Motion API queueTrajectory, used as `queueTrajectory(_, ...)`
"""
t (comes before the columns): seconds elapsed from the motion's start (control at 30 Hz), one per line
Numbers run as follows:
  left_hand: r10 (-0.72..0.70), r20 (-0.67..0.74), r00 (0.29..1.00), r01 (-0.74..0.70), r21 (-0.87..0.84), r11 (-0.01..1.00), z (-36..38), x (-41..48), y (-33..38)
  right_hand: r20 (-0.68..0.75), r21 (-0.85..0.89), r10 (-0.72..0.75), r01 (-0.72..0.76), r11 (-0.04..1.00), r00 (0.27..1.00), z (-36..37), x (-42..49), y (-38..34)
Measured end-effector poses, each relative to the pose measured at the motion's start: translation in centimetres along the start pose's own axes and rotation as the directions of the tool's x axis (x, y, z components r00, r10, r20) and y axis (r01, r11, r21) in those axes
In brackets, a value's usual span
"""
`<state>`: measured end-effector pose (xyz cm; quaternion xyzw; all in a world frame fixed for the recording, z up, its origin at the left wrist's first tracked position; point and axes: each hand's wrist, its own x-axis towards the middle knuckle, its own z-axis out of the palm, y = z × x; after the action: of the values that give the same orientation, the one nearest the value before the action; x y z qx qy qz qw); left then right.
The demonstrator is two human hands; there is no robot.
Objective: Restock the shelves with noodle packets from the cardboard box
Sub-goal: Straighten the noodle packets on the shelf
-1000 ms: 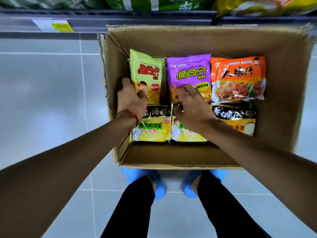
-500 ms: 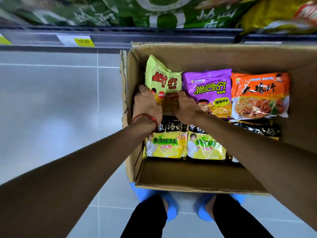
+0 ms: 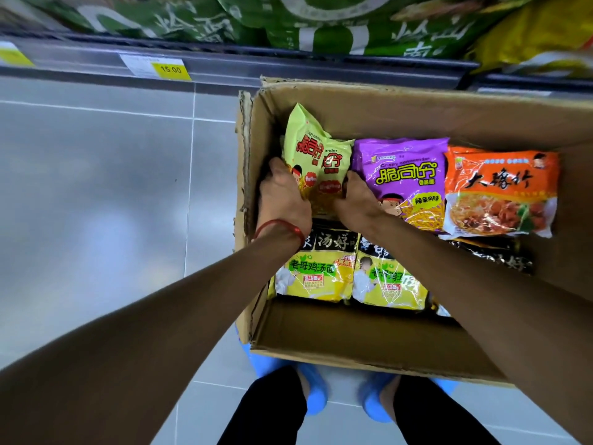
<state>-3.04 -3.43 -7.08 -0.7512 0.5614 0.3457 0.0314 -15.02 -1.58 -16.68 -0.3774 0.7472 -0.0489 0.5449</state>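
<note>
Here the green noodle packets [image 3: 306,155], 2 of them showing one in front of the other, stand tilted up in the far left corner of the cardboard box [image 3: 353,338]. The left hand [image 3: 282,200] grips their left edge with its fingers curled round it, close against the box wall. The right hand [image 3: 359,203] holds their right edge, its fingers tucked in beside the packets. A red cord [image 3: 282,227] circles the left wrist.

Just beside the green ones lies a purple packet [image 3: 404,178], and beside that an orange packet [image 3: 500,194], both flat in the far row. In the near row lie 2 yellow packets [image 3: 317,277] side by side, with a black packet [image 3: 494,256] partly under the orange one. The near end of the box floor is bare cardboard.

The box sits on a grey tiled floor [image 3: 96,187], in front of blue shoes [image 3: 316,396]. Beyond it runs a shelf edge [image 3: 288,67] with a yellow price tag [image 3: 171,69] reading 15.00, and large green bags [image 3: 321,20] lie on the shelf.
</note>
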Motion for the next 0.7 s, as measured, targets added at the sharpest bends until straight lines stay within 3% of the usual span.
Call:
queueTrajectory(0.33, 0.036, -0.051, 0.998, -0.041, -0.097, 0.994, -1.1, -1.5, -0.1, -0.141, -0.053, 0.065, -0.073, 0.996, 0.988, -0.1, -1.1, -1.8)
queueTrajectory(0.53, -0.032, -0.029, 0.999, 0.027, -0.149, 0.989, -2.7, -3.6, 0.2, -0.214, -0.038, 0.021, -0.030, 0.999, 0.977, -1.5, -4.9, -2.8)
queueTrajectory(0.7, -0.069, 0.000, 0.998, 0.068, -0.089, 0.994, -4.5, -6.9, 0.5, -0.204, 0.009, 0.059, -0.058, 0.998, 0.977, -5.4, -10.9, -3.0)
